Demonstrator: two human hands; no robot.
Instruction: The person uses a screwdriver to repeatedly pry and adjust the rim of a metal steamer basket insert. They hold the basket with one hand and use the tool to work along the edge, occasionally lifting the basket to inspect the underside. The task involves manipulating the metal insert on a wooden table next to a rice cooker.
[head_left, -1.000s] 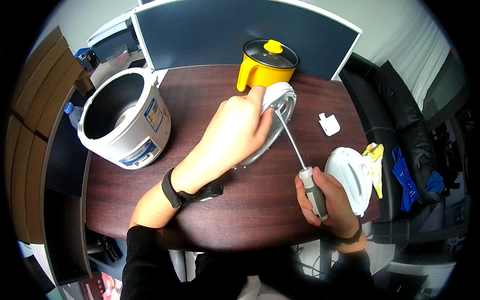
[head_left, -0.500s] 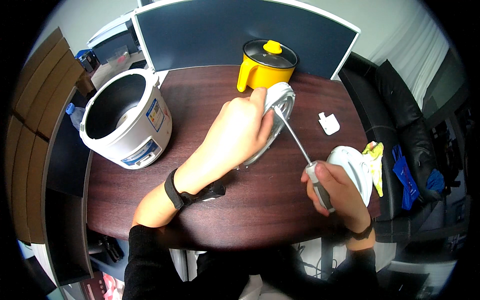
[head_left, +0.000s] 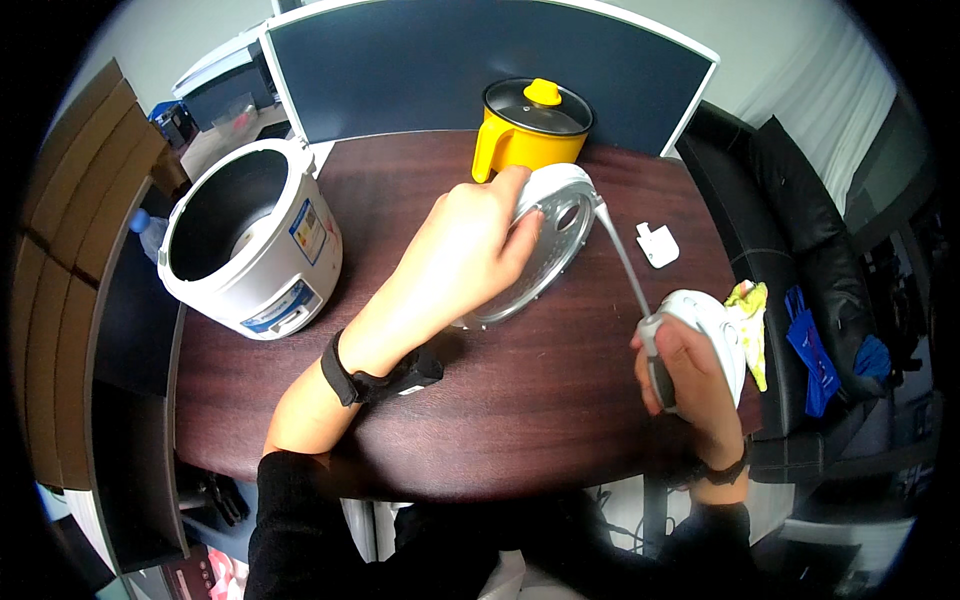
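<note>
Lid (head_left: 548,265), round and pale, tilts between the middle of the surface (head_left: 510,420) and its far edge, pinched by thumb and fingers of the left grip (head_left: 462,248); the right grip (head_left: 692,378) wraps a screwdriver (head_left: 648,326), blurred tip apparently touching the rim.

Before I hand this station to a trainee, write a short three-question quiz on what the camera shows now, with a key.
1. Multiple choice: what does the right hand hold?
A) a spoon
B) a screwdriver
C) a hammer

2. True or false: the white cooker body stands to the left of the yellow pot.

3. Short answer: what does the left hand grip, and is it flat or tilted?

Key:
1. B
2. True
3. A round white and silvery part, tilted
</note>
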